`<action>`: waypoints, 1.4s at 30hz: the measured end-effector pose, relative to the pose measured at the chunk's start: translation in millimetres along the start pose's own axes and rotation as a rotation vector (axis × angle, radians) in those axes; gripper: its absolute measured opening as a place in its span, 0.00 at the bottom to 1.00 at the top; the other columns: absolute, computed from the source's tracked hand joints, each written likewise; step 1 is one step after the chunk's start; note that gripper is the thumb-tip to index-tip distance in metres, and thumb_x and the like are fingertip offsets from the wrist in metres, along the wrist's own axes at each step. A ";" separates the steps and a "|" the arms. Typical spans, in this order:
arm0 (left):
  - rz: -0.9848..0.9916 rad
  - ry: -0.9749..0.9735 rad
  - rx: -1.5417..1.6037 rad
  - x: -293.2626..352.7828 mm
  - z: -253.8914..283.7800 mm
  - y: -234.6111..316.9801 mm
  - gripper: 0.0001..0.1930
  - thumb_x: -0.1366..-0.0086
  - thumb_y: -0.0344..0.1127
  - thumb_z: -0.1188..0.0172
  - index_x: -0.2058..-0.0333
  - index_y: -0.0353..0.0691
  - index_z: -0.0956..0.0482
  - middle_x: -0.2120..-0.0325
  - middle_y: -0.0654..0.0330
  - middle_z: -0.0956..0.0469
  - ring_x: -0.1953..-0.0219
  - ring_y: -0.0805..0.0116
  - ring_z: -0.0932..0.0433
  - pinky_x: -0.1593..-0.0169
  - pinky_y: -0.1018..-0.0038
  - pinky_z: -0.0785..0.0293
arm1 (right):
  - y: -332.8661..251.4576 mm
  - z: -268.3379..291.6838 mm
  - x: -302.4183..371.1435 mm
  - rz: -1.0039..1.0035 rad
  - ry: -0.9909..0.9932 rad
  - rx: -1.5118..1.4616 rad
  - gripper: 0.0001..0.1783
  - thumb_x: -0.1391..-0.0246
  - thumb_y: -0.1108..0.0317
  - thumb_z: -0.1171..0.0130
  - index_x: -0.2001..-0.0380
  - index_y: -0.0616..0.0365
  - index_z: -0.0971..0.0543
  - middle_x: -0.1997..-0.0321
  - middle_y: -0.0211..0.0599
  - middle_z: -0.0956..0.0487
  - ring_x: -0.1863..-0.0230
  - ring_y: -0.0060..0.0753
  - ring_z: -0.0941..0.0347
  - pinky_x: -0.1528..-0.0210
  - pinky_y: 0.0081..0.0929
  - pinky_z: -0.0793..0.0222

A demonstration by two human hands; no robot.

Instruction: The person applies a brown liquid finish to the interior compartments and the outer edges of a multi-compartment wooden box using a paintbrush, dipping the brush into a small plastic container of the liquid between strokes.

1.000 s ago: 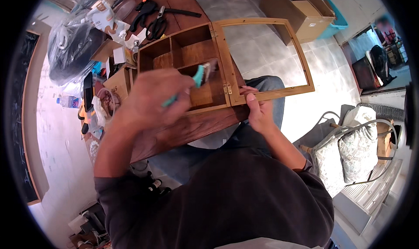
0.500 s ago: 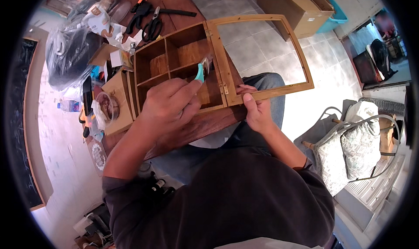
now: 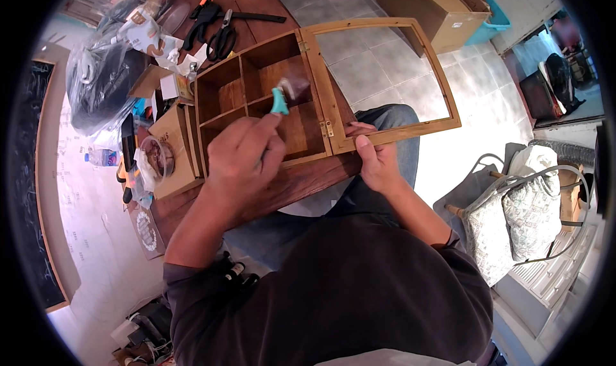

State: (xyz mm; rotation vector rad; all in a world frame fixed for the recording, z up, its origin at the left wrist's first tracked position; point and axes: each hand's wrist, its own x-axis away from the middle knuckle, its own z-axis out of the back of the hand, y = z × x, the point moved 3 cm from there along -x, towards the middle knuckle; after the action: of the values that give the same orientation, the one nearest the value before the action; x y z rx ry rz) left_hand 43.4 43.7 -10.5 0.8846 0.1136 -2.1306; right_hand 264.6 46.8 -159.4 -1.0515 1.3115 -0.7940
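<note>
Brushing the inside of the wooden box (image 3: 305, 135) is judged to be the step in hand; whether dust is being removed or a finish laid on cannot be told. The box is laid on the bench (image 3: 308, 185), its compartments facing up, with the door frame (image 3: 447, 96) swung out to the right on two hinges (image 3: 327, 129). The teal-handled brush (image 3: 279, 101) is gripped in the left hand (image 3: 240, 154), whose fingers are curled closed about the handle; its head, blurred, is seen over the two right-hand compartments, and contact with the wood cannot be confirmed. The lower rail of the door frame is pinched by the right hand (image 3: 378, 164), thumb on top and fingertips showing through the opening.

Even strokes should be drawn along the grain, and each corner should be worked with the tip of the brush rather than its flank. The door frame should be supported without downward pressure, since the bench edge is overhung by it and strain could be passed to the hinges. These should also be kept clear of the brush. Cardboard (image 3: 176, 151) is noted just beside the box's left wall; strokes there could be cramped.
</note>
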 end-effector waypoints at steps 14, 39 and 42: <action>-0.015 0.046 -0.082 10.2 -18.0 15.4 0.15 0.47 0.22 0.34 0.59 0.36 0.17 0.75 0.57 0.23 0.76 0.59 0.22 0.72 0.66 0.24 | 2.7 -0.3 -0.2 0.028 -0.003 0.000 0.17 0.29 0.62 0.47 0.61 0.64 0.16 0.56 0.41 0.13 0.49 0.41 0.22 0.33 0.45 0.35; 0.850 0.330 0.080 57.4 161.5 -65.1 0.10 0.31 0.25 0.38 0.54 0.28 0.17 0.71 0.59 0.18 0.73 0.76 0.23 0.67 0.80 0.26 | 4.6 3.4 9.7 -0.172 0.117 0.031 0.19 0.30 0.61 0.47 0.61 0.69 0.19 0.54 0.45 0.17 0.41 0.44 0.25 0.33 0.42 0.36; 0.974 0.258 -0.081 92.8 209.0 -62.7 0.10 0.31 0.27 0.38 0.54 0.29 0.17 0.71 0.61 0.19 0.72 0.78 0.23 0.67 0.79 0.26 | 23.5 12.3 17.7 -0.144 0.115 -0.004 0.23 0.30 0.56 0.48 0.56 0.70 0.19 0.46 0.53 0.19 0.43 0.40 0.25 0.34 0.39 0.36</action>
State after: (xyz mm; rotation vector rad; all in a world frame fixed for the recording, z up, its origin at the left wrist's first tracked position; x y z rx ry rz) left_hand -157.0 -49.7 75.1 0.9071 -0.0904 -1.1006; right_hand 276.6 40.7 -188.3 -1.1265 1.3449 -0.9721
